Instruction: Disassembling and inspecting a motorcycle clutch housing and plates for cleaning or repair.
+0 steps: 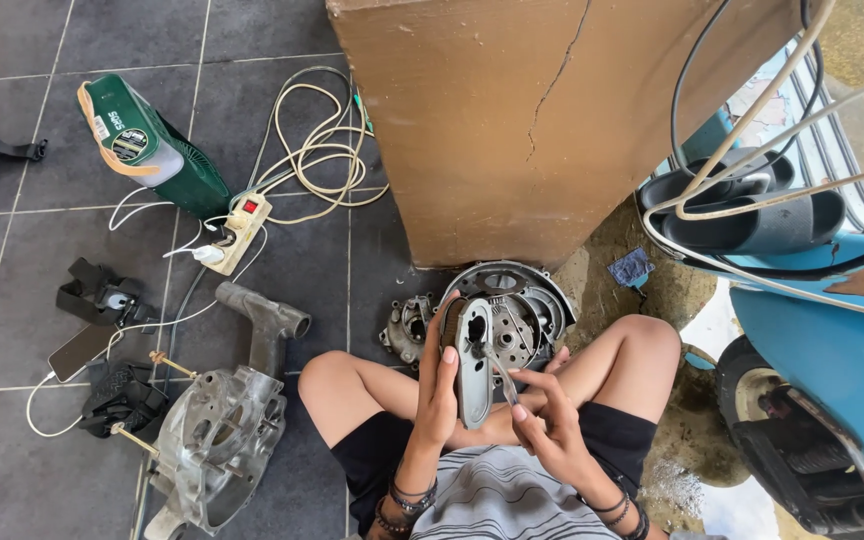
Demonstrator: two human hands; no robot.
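Observation:
I sit cross-legged on a grey tile floor. My left hand (439,385) grips a curved grey metal part (472,362) with a dark lining along one edge, held upright over my lap. My right hand (544,408) pinches a thin metal tool (501,372) whose tip touches the middle of that part. Just beyond my knees a round metal engine plate (524,305) leans against a brown pillar (552,120), with a smaller metal housing (407,325) beside it.
A large engine casing (217,440) lies at my left with a cast pipe (267,325). Further left are a phone (77,352), black straps, a white power strip (240,230) with coiled cables and a green box (152,150). A blue scooter (832,350) stands right.

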